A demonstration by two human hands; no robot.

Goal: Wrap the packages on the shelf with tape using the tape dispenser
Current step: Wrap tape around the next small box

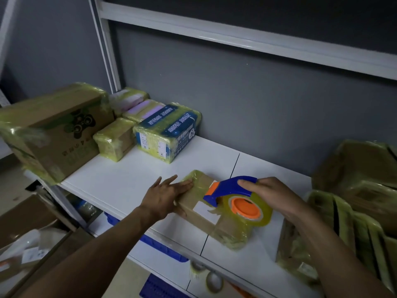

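A brown cardboard package [194, 200] with a white label [206, 209] is seen lying on the white shelf board [139, 179], near the front edge, across the seam between two boards. Both of its ends are covered in glossy yellowish tape.

The left hand [165, 196] is laid on the package's left end, fingers straight and slightly spread, nothing pinched. The right hand [270, 194] is wrapped round the handle of a blue plastic tape dispenser [229, 188], fingers curled over it. The dispenser is set on top of the package, towards its right end. An orange hub [247, 208] and a yellowish clear tape roll [265, 216] are carried on it, the roll hanging over the package's near side. Whether tape is stuck down at the blade cannot be told.

At the left end of the board, a large brown carton with a game-controller print [53, 130] is partly wrapped in tape. Beside it a small taped brown box [113, 138] and a blue printed package [167, 132] are placed, touching, with pale purple-and-white packs [141, 108] behind them by the wall. At the right, a pile of tape-wrapped brown parcels [354, 186] is stacked, with flat wrapped packets [343, 233] stood on edge in front.

Under the board a blue plastic crate [159, 244] and loose tape rolls [214, 280] are partly visible.
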